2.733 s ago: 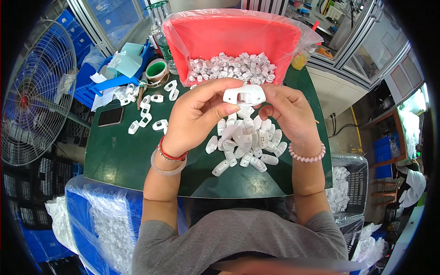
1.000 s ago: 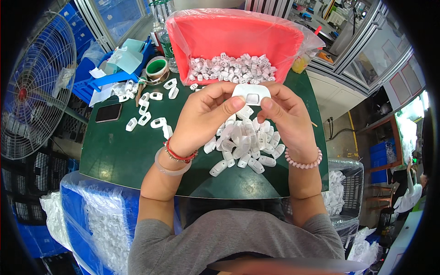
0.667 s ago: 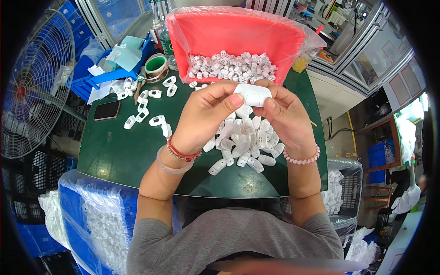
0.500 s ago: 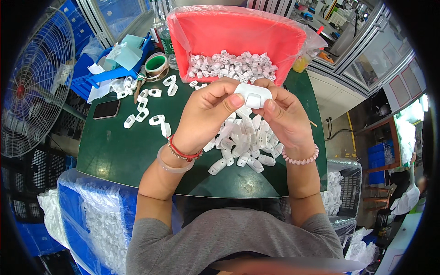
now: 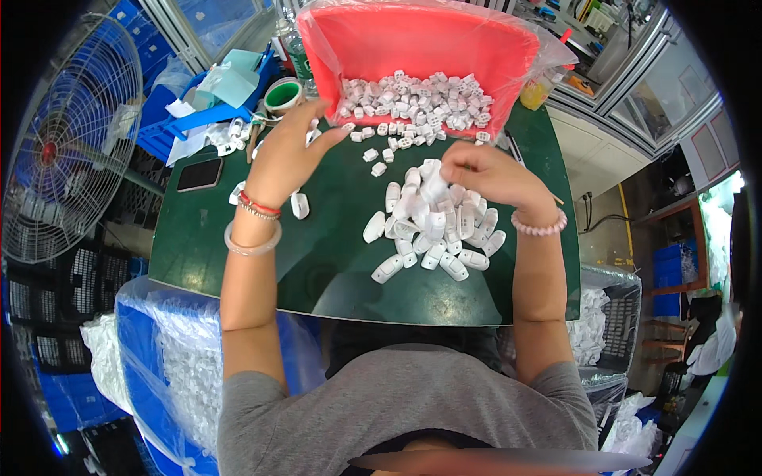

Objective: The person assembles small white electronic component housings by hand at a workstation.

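My left hand point(image 5: 290, 155) reaches over the left part of the green table, its thumb and fingers apart and nothing seen between them. White plastic frames lie beneath and around it, partly hidden; one white piece point(image 5: 299, 205) shows beside the wrist. My right hand point(image 5: 496, 176) is over the far side of a heap of white plastic casings point(image 5: 432, 226). Its fingers are curled together against a blurred white casing point(image 5: 434, 189) at the heap's top.
Behind the heap, a red bin point(image 5: 421, 44) lined with clear plastic holds many small white parts, some spilling onto the table point(image 5: 341, 270). A phone point(image 5: 199, 175), a green tape roll point(image 5: 283, 95) and a blue tray point(image 5: 178, 127) are left. A fan point(image 5: 71, 143) stands beyond.
Both hands held one white casing together before. Now they are apart: the left has swung left over the frames, the right has lowered to the heap. The view has shifted slightly.
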The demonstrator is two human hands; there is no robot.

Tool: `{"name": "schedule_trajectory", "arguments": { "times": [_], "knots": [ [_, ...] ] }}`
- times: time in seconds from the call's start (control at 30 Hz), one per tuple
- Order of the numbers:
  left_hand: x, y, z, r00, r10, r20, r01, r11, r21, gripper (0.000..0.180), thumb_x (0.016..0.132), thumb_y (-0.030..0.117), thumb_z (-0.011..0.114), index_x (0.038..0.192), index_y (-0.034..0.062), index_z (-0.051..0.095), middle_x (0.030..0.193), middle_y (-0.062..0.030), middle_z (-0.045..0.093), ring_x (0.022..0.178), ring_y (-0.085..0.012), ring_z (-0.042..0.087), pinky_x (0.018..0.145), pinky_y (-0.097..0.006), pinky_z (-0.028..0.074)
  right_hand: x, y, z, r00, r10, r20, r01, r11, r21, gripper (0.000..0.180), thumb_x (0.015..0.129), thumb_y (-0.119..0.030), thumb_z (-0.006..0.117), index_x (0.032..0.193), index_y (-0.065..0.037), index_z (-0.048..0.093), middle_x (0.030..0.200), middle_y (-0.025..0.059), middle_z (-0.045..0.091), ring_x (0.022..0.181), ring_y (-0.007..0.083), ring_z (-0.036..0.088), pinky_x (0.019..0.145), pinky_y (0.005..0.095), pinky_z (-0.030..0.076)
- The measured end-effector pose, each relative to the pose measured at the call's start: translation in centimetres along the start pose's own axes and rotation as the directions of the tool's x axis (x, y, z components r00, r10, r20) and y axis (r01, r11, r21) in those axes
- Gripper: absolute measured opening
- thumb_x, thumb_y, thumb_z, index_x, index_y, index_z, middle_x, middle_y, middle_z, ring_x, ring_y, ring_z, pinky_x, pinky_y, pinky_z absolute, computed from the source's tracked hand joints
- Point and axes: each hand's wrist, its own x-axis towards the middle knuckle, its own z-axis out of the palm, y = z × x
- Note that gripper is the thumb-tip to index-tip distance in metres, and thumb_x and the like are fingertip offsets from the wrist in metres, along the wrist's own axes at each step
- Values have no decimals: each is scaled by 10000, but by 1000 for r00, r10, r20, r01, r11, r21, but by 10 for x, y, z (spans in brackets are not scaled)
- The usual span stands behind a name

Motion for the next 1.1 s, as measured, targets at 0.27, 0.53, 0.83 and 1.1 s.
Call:
{"name": "schedule_trajectory", "arguments": {
  "times": [0.27, 0.53, 0.83, 1.1],
  "knots": [
    [-98, -69, 28, 927, -332, 175, 279, 921, 272, 462, 742, 352, 644, 1091, 69, 534, 1051, -134, 524, 940, -306, 547, 765, -386, 459, 33, 50, 31, 995, 85, 50, -80, 992, -101, 252, 796, -230, 584, 895, 2, 597, 729, 102, 578, 670, 184, 544, 619, 314, 434],
    [-110, -63, 56, 976, -206, -77, 219, 936, 276, 400, 748, 116, 626, 1124, 75, 498, 1039, -117, 515, 874, -305, 555, 708, -374, 469, 90, 90, 63, 982, -162, -98, 78, 816, -573, 223, 711, -140, 652, 927, -88, 624, 874, 90, 568, 852, 274, 557, 740, 376, 458],
    [-111, -72, 54, 984, -30, -177, 50, 993, 108, 468, 677, 12, 659, 1106, 54, 477, 1089, -163, 485, 905, -331, 532, 748, -364, 459, 89, 86, 67, 956, -252, -150, 109, 780, -616, 95, 690, -112, 660, 755, -53, 622, 828, 85, 558, 860, 265, 549, 723, 384, 467],
    [-109, -64, 46, 970, -167, -175, 187, 976, 108, 342, 709, 70, 669, 1020, 36, 529, 948, -121, 552, 809, -262, 579, 684, -320, 476, 58, 43, 52, 953, 257, -162, -162, 881, 443, 173, 855, -168, 547, 958, -29, 551, 914, 57, 603, 765, 130, 560, 653, 243, 453]
  ]
}}
